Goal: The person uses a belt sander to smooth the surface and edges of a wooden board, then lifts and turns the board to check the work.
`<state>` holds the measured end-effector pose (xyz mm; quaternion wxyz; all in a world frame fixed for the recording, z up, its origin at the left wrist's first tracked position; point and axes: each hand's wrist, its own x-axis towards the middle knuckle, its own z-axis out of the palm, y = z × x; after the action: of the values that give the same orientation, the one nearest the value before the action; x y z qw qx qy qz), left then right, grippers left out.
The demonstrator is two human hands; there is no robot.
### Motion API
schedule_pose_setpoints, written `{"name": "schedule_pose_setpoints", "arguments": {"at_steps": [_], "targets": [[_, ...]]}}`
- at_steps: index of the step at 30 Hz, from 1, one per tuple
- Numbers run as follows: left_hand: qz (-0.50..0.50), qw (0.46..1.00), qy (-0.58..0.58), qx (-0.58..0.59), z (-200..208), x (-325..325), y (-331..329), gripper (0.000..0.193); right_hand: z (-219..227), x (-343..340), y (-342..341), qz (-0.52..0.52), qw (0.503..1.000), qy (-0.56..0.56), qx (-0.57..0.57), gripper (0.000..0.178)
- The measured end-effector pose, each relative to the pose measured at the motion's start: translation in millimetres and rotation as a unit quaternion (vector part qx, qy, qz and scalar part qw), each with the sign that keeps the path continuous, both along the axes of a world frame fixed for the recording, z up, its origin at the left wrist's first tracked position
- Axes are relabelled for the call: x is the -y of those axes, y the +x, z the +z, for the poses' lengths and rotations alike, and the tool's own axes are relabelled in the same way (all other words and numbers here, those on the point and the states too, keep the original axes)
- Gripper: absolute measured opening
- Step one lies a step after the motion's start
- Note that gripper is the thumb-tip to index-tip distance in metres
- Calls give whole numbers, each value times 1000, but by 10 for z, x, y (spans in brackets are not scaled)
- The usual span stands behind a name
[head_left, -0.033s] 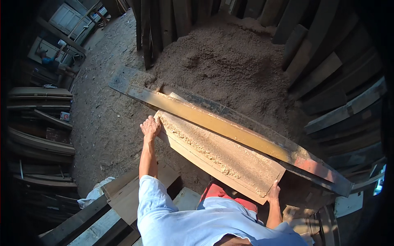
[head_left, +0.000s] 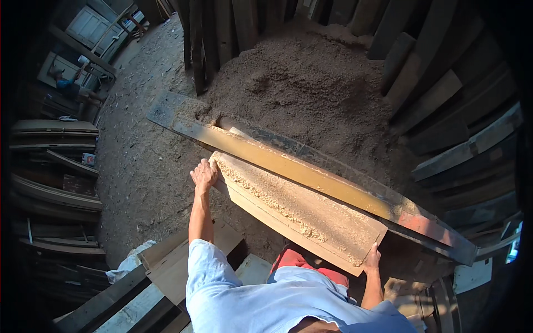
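Note:
A wide wooden board (head_left: pixel 261 206) strewn with pale shavings lies slantwise in front of me, along the near side of a long yellow machine fence (head_left: pixel 288 166). My left hand (head_left: pixel 204 173) grips its far left end, fingers curled over the edge and thumb side near the corner. At the near right end my right hand (head_left: pixel 372 258) clasps the board, with part of the fingers hidden beneath it. Shavings (head_left: pixel 277 208) form a ridge along the board's length. Beyond the fence runs a dark metal machine bed (head_left: pixel 165 108), whose reddish right end (head_left: pixel 419 223) catches sunlight.
A big heap of brown sawdust (head_left: pixel 311 72) rises behind the machine. Upright planks (head_left: pixel 422 61) lean around it. Stacked boards (head_left: pixel 55 188) line the left side, and a wooden piece (head_left: pixel 194 258) lies by my left arm. Far left, a person (head_left: pixel 69 87) is near pale panels.

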<state>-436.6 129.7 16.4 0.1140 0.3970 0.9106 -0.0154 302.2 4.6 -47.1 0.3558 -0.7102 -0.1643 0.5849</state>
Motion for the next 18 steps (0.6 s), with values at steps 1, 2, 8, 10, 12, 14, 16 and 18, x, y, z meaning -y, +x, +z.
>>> {"name": "schedule_pose_setpoints", "arguments": {"at_steps": [1,2,8,10,12,14,16,18], "targets": [[4,1000,2,19,21,7,11,50,-31,-62,82,15,999,32,-31,60],[9,999,3,40,13,18,1,50,-61,-155,131,16,999,26,-27,60],[61,995,54,61,-141,-72,55,53,34,-357,93,4,999,20,-35,61],[-1,996,52,74,-63,2,111,52,-5,-328,294,26,1000,3,0,62],[56,994,42,82,-72,231,312,52,51,-188,423,39,997,-16,64,61],[58,994,30,83,1,456,553,53,26,56,685,38,998,33,42,67],[66,995,16,76,94,517,743,55,-46,211,998,68,994,25,77,73],[39,997,3,71,239,581,768,55,-92,229,1211,129,976,-28,171,79]]}}
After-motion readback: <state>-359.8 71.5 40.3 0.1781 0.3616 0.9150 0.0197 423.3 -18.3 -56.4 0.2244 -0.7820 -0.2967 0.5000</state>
